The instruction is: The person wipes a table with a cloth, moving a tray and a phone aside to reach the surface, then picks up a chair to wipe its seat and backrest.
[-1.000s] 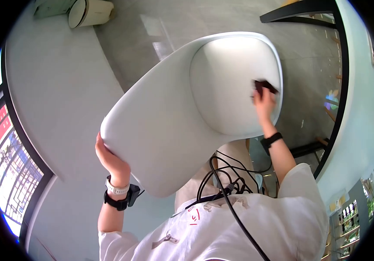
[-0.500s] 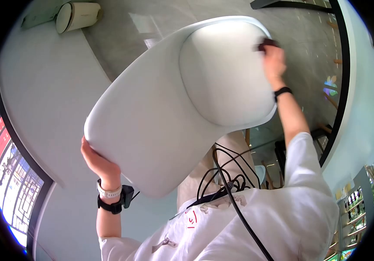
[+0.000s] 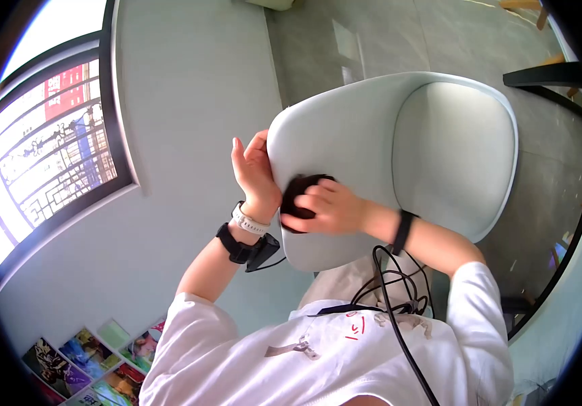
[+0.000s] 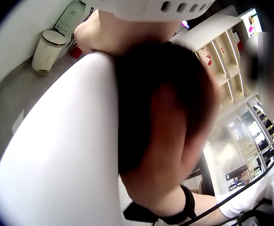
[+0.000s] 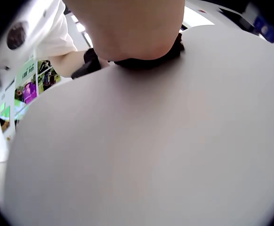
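A white shell chair (image 3: pixel 345 128) fills the middle of the head view, its backrest towards the left and its seat at the right. My right hand (image 3: pixel 328 206) holds a dark cloth (image 3: pixel 296 193) against the backrest, close to its top edge. In the left wrist view the cloth (image 4: pixel 137 103) is bunched under the right hand's fingers, right at the chair's rim. The right wrist view shows only a dark strip of cloth (image 5: pixel 149 62) below the hand. My left hand (image 3: pixel 257 179) rests against the backrest's edge, fingers extended upward, partly hidden by the rim.
Black cables (image 3: pixel 406 284) hang over the lap in front of the shirt. A black-framed table (image 3: pixel 548 74) stands at the right. A window (image 3: pixel 67 128) and pale wall lie left, with pictures (image 3: pixel 88 352) below. A cream bin (image 4: pixel 50 49) stands on the floor.
My right hand has carried the cloth from the seat's far edge to the backrest's top edge. My left hand has loosened at the rim. The head view has turned, bringing the wall pictures in.
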`<state>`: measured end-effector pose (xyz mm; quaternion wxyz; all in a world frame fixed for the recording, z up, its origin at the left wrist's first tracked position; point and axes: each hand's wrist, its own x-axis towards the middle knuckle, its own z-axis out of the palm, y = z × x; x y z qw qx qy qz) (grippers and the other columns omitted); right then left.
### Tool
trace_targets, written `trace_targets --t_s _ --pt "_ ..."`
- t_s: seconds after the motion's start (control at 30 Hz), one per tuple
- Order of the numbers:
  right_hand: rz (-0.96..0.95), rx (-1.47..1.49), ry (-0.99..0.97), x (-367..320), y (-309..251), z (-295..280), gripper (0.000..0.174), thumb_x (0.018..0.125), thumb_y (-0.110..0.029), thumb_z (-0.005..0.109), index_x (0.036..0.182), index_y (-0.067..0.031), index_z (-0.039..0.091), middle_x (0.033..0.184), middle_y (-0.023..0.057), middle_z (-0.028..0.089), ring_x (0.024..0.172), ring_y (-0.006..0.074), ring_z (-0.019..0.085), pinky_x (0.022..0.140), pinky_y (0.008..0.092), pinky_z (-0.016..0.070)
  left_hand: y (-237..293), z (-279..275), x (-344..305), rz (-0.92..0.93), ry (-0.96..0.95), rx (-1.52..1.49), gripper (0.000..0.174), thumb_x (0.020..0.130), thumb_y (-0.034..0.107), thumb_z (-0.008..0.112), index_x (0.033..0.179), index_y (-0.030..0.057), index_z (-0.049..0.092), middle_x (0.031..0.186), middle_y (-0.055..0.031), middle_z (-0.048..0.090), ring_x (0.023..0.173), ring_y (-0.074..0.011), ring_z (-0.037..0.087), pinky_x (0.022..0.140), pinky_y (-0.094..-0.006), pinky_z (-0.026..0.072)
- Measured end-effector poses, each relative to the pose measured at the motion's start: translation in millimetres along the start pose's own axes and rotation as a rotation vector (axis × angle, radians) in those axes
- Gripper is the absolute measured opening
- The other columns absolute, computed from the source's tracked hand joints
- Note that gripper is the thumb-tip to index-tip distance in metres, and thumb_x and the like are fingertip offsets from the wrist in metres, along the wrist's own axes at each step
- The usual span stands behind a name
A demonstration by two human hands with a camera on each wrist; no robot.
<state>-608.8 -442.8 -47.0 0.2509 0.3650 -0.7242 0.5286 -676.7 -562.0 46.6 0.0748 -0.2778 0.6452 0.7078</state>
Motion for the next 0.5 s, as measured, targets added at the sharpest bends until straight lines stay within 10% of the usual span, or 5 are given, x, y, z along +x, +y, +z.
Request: trace_targets --t_s 0.17,0.3,0.33,0.4,0.5 --pt "0.462 -0.203 0.468 53 83 -6 0.023 0.073 -0.008 0.064 0.093 -0.0199 0.065 0.085 0.0040 0.055 0.077 0.0249 0.055 0.066 0.0367 0.0467 -9 -10 4 0.028 -0.126 -0.035 0.063 0.092 0.055 0.029 0.108 0.0003 0.055 0.099 -0.0095 0.061 0.094 -0.0210 0.055 0.088 -0.0319 0.0408" --pt "1.721 0.217 0.453 -63 248 -88 0.022 0.080 -0.025 0.058 0.090 -0.0076 0.067 0.084 0.0175 0.068 0.077 0.0329 0.065 0.064 0.0403 0.0491 -17 -9 12 0.072 -0.145 0.024 0.060 0.092 0.055 0.032 0.102 0.0019 0.057 0.096 -0.0056 0.061 0.091 -0.0162 0.053 0.085 -0.0290 0.0391" --pt "1.848 -0.118 0.218 -57 220 -128 0.025 0.081 -0.028 0.058 0.092 -0.0083 0.067 0.086 0.0182 0.067 0.079 0.0328 0.065 0.065 0.0431 0.0491 -22 -11 14 0.097 -0.122 0.004 0.055 0.094 0.050 0.034 0.101 0.0013 0.058 0.095 -0.0046 0.060 0.091 -0.0146 0.052 0.086 -0.0279 0.0383" --pt "1.559 -0.542 0.242 -125 207 -160 0.028 0.082 -0.034 0.060 0.096 -0.0098 0.063 0.086 0.0148 0.067 0.081 0.0326 0.065 0.068 0.0434 0.0496 -31 -12 23 0.145 -0.038 0.072 0.050 0.096 0.044 0.034 0.100 0.0008 0.059 0.089 -0.0035 0.060 0.086 -0.0135 0.052 0.083 -0.0261 0.0396" --pt "1.600 -0.284 0.215 -156 133 -230 0.030 0.083 -0.030 0.062 0.104 -0.0098 0.063 0.097 0.0147 0.067 0.094 0.0248 0.064 0.079 0.0385 0.0486 -32 -11 30 0.215 -0.080 0.182 0.043 0.096 0.034 0.035 0.095 0.0001 0.061 0.088 -0.0043 0.063 0.083 -0.0135 0.056 0.078 -0.0277 0.0446"
